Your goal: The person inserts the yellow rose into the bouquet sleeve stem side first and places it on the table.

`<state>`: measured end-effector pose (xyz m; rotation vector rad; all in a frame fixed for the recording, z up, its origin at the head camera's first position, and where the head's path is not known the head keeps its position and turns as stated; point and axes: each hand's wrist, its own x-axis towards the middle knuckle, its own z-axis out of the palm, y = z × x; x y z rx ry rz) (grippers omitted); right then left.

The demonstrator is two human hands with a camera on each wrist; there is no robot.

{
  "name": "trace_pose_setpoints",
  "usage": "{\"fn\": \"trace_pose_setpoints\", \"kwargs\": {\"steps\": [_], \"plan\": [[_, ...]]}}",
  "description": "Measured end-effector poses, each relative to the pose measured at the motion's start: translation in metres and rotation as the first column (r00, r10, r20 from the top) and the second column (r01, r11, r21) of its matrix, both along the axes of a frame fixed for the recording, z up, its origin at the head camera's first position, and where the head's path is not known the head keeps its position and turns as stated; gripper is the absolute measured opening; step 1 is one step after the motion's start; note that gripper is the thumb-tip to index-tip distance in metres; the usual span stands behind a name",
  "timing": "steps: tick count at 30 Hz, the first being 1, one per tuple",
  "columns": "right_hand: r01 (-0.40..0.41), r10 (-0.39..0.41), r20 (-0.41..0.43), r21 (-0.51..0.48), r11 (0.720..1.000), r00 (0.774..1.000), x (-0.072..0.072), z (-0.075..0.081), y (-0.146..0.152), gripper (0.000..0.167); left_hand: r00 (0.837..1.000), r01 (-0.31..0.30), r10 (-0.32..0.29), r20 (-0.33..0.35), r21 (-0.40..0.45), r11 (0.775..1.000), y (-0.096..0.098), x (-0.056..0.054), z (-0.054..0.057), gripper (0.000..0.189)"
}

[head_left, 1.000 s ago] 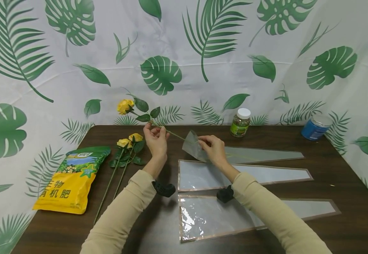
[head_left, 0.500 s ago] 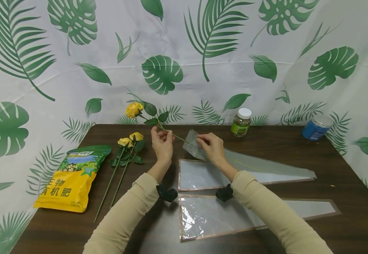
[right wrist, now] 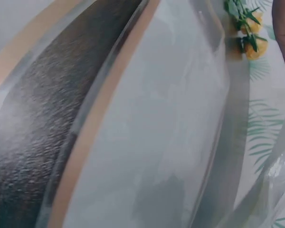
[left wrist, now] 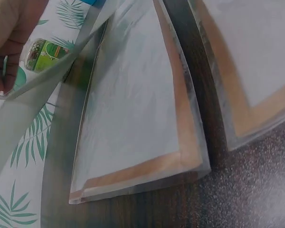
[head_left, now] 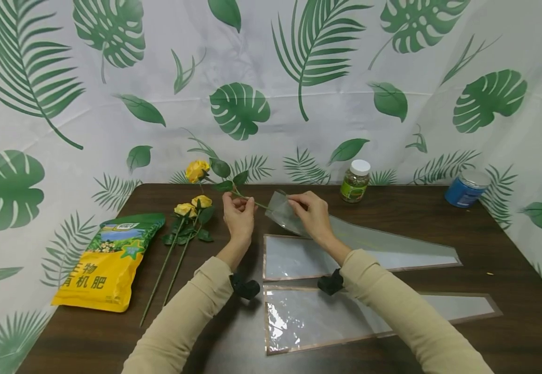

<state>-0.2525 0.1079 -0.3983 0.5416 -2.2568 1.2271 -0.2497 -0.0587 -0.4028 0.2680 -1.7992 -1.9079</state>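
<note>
My left hand (head_left: 239,221) pinches the green stem of a yellow rose (head_left: 197,171), whose bloom and leaves point to the upper left. The stem runs into the wide mouth of a clear tapered flower sleeve (head_left: 369,236). My right hand (head_left: 316,218) pinches the sleeve's mouth edge, and its narrow end points right, over the second sleeve. In the left wrist view the right hand (left wrist: 14,33) shows beside the raised film. Fingertips are partly hidden. Two more flat sleeves lie nearer me, the middle one (head_left: 287,259) and the front one (head_left: 317,317), both with brownish borders.
Two yellow roses (head_left: 185,210) lie left of my left hand, stems towards me. A yellow-green fertilizer bag (head_left: 107,265) lies further left. At the back stand a white-lidded jar (head_left: 355,181) and a blue can (head_left: 467,188). Leaf-print cloth hangs behind the dark table (head_left: 476,343).
My left hand has moved right and slightly down with the rose, bringing its stem further into the sleeve. The sleeve's narrow end has swung towards me over the middle sleeve.
</note>
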Motion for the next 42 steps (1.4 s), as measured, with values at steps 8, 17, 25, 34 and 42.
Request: {"fn": "trace_pose_setpoints", "kwargs": {"steps": [8,17,25,34,42], "plan": [[-0.019,0.019,-0.002,0.006,1.000,1.000,0.002,0.004,-0.009,0.014,1.000,0.022,-0.021,0.009,-0.089,0.996,0.008,0.007,-0.001,0.027],[-0.017,0.017,-0.031,-0.010,1.000,0.999,0.000,0.003,-0.013,0.013,0.988,0.048,-0.056,-0.142,-0.062,0.997,0.009,0.009,0.004,0.029],[-0.033,0.033,-0.041,-0.010,0.999,0.999,0.000,0.004,-0.014,0.012,0.984,0.060,-0.039,-0.176,0.118,0.991,0.004,0.013,0.015,0.021],[-0.034,0.032,-0.051,-0.031,0.999,0.998,0.000,0.008,-0.016,0.012,0.997,0.029,-0.031,-0.075,-0.037,0.999,0.009,0.025,0.019,0.021],[0.004,-0.005,-0.022,-0.049,0.999,1.000,0.001,0.009,-0.016,0.012,0.989,0.118,-0.120,-0.082,-0.032,0.993,0.009,0.023,0.004,0.024]]}}
